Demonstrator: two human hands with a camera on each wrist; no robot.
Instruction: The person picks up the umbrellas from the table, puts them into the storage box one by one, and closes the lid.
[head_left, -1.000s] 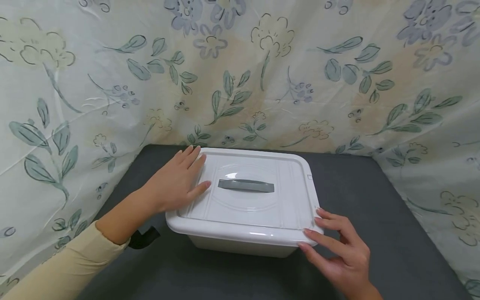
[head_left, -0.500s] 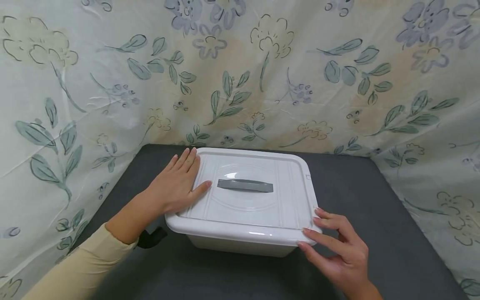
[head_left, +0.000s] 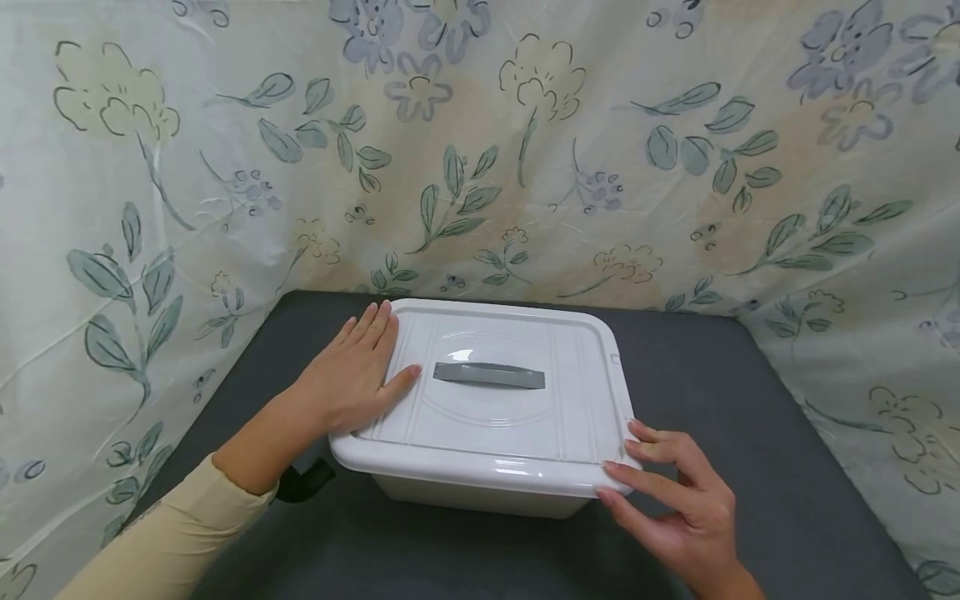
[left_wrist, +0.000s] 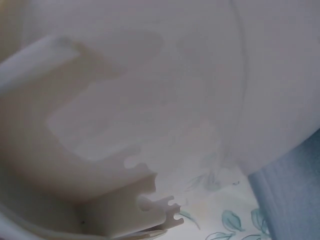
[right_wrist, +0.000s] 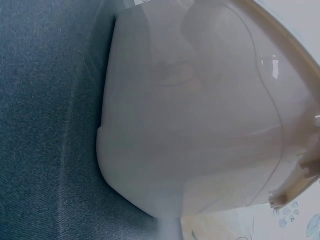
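A white plastic storage box [head_left: 480,497] stands on the dark cloth, its white lid [head_left: 510,433] on top. Across the lid's middle runs a grey handle strip [head_left: 489,375]. My left hand [head_left: 348,371] rests flat on the lid's left edge, fingers straight and thumb pointing inward. At the near right corner, the fingertips of my right hand [head_left: 678,492] touch the lid's rim, with the thumb against its front edge. The left wrist view shows the box wall [left_wrist: 125,110] and notched plastic edges up close. In the right wrist view another box wall [right_wrist: 185,115] fills the middle; neither hand shows there.
A dark cloth [head_left: 690,358] covers the table under the box. Floral fabric [head_left: 450,150] hangs behind and at both sides. A black strap [head_left: 303,481] sits at my left wrist, below a cream sleeve [head_left: 180,533].
My left forearm has shifted slightly right, and its fingers have drawn a little nearer the lid's left edge. The right hand and the box stay nearly still. The view has tilted slightly.
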